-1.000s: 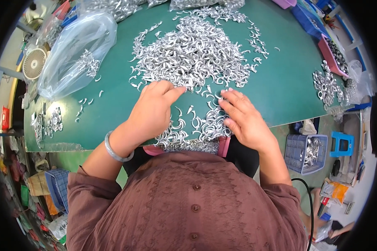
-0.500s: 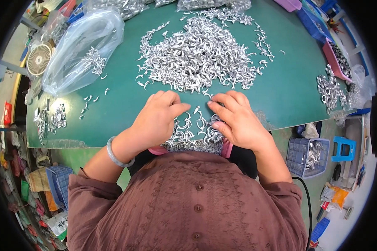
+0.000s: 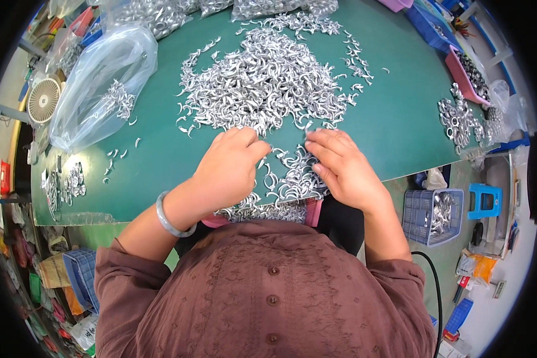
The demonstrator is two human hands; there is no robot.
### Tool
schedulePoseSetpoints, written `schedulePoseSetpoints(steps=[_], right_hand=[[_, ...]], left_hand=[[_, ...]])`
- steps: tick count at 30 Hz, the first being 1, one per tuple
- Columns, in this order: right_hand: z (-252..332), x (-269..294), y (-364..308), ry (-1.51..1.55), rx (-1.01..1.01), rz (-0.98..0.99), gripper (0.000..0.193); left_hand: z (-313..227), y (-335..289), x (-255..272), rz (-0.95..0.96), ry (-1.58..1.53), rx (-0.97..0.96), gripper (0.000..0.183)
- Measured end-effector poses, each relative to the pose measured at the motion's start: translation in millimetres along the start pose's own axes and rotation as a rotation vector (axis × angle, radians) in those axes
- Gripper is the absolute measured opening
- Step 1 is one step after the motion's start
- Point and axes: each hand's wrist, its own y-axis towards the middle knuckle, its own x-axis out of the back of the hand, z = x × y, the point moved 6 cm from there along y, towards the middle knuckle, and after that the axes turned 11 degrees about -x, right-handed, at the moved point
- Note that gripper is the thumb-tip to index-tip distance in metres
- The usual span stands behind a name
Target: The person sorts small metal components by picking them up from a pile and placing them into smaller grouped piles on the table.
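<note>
Clear plastic bag (image 3: pixel 101 83) upper left, more clear bags (image 3: pixel 268 7) at far edge

Heap of curved metal parts (image 3: pixel 262 83) lies mid-table (image 3: pixel 161 173), far side of both hands; left hand (image 3: pixel 230 170) and right hand (image 3: pixel 343 170) rest on its near fringe, side by side, a strip of parts between them. Plastic bag (image 3: pixel 98 83) lies left of the heap, small fan (image 3: pixel 43 100) further left at the table edge. Ring-shaped parts (image 3: pixel 456 119) sit on the right edge; crate (image 3: pixel 432 216) stands on the floor below, stool (image 3: pixel 482 200) just right of it.
</note>
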Motion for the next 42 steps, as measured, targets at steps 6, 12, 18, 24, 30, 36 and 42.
schedulePoseSetpoints(steps=[6, 12, 18, 24, 30, 36, 42], right_hand=[[-3, 8, 14, 0.045, -0.084, -0.054, 0.036], [-4, 1, 15, -0.06, -0.063, -0.04, 0.038], [-12, 9, 25, -0.083, -0.141, -0.124, 0.041], [-13, -2, 32, -0.287, -0.155, -0.085, 0.048], [-12, 0, 28, -0.22, -0.154, -0.056, 0.046], [-10, 1, 20, -0.217, -0.14, -0.069, 0.046], [-7, 5, 14, -0.162, -0.122, -0.039, 0.043]], left_hand=[[-3, 4, 4, -0.001, -0.032, -0.002, 0.03], [-8, 5, -4, 0.036, -0.007, -0.057, 0.039], [-6, 29, -5, -0.007, 0.048, -0.033, 0.041], [-1, 38, -24, 0.19, 0.1, 0.141, 0.036], [-2, 31, -19, 0.194, 0.073, 0.122, 0.034], [-7, 24, -15, 0.217, 0.014, 0.079, 0.03], [-7, 26, -13, 0.124, 0.035, 0.031, 0.032]])
